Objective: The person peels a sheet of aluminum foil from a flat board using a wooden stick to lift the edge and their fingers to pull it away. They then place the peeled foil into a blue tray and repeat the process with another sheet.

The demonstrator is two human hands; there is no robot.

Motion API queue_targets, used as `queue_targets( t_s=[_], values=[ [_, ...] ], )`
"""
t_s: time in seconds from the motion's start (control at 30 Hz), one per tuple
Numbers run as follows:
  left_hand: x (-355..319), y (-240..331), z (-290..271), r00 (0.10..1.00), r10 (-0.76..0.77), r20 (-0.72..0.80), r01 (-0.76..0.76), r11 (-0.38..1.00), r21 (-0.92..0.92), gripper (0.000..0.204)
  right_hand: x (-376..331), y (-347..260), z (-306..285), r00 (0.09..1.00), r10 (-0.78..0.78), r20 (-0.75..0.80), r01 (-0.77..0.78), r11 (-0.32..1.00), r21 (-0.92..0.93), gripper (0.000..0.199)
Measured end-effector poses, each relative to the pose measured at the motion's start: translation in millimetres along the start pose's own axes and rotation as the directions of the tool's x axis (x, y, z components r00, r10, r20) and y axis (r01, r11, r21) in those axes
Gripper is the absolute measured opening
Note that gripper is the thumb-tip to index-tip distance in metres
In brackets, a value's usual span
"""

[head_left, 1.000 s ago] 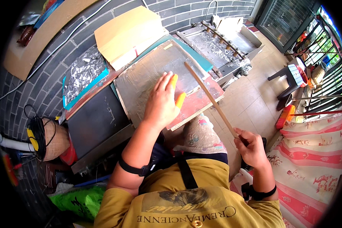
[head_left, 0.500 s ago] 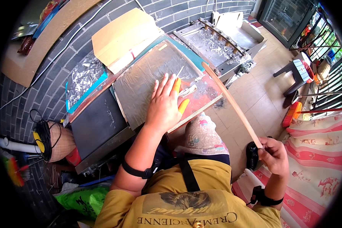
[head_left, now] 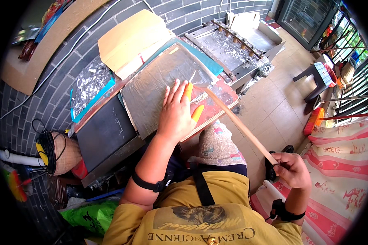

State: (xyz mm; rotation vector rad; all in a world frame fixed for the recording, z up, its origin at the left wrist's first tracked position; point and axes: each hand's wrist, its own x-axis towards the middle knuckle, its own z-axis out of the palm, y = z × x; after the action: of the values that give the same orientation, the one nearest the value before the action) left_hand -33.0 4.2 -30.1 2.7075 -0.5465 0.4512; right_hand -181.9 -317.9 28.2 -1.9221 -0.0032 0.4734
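Note:
My left hand (head_left: 176, 110) lies flat with its fingers stretched out on a grey film-covered board (head_left: 151, 90). Orange covers sit on its index finger (head_left: 187, 92) and thumb (head_left: 198, 112). A thin pale pointed sliver (head_left: 192, 76) shows just beyond the index fingertip. In my right hand (head_left: 291, 169), closed at the right, is the near end of a long flat wooden stick (head_left: 243, 127). It slants up and left, its far end over the reddish board surface (head_left: 224, 96) beside the orange-covered finger. Whether the stick touches that surface I cannot tell.
A brown cardboard piece (head_left: 131, 38) lies behind the grey board. At its left stands a blue-rimmed tray (head_left: 92, 103) of silvery scraps. A metal tray with flakes (head_left: 225, 47) is at the back. A stool (head_left: 317, 79) and patterned cloth (head_left: 339, 175) are at the right.
The stick's far end has swung left and nearer to my left hand, down over the reddish surface. My right hand has shifted slightly; my left hand stays in place.

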Motion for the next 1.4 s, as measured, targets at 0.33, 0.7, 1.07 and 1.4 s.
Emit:
queue_targets(
  t_s=[0.33, 0.7, 1.07, 1.4],
  values=[
    [28, 7, -7, 0.975, -0.132, -0.177, 0.084, 0.963, -0.255, 0.066, 12, -12, 1, 0.997, -0.072, 0.030, 0.072, 0.997, -0.001, 0.029],
    [42, 7, -6, 0.894, -0.418, -0.163, 0.362, 0.887, -0.287, 0.065, 12, -8, -6, 0.998, -0.032, 0.045, 0.032, 0.999, 0.013, 0.029],
    [40, -3, -13, 0.884, -0.282, -0.372, 0.206, 0.951, -0.231, 0.067, 28, -12, 5, 0.997, -0.066, 0.040, 0.064, 0.997, 0.042, 0.028],
    [42, -1, -7, 0.912, -0.164, -0.376, 0.078, 0.970, -0.232, 0.067, 60, -21, 22, 0.993, -0.095, 0.071, 0.085, 0.987, 0.134, 0.029]
  ],
)
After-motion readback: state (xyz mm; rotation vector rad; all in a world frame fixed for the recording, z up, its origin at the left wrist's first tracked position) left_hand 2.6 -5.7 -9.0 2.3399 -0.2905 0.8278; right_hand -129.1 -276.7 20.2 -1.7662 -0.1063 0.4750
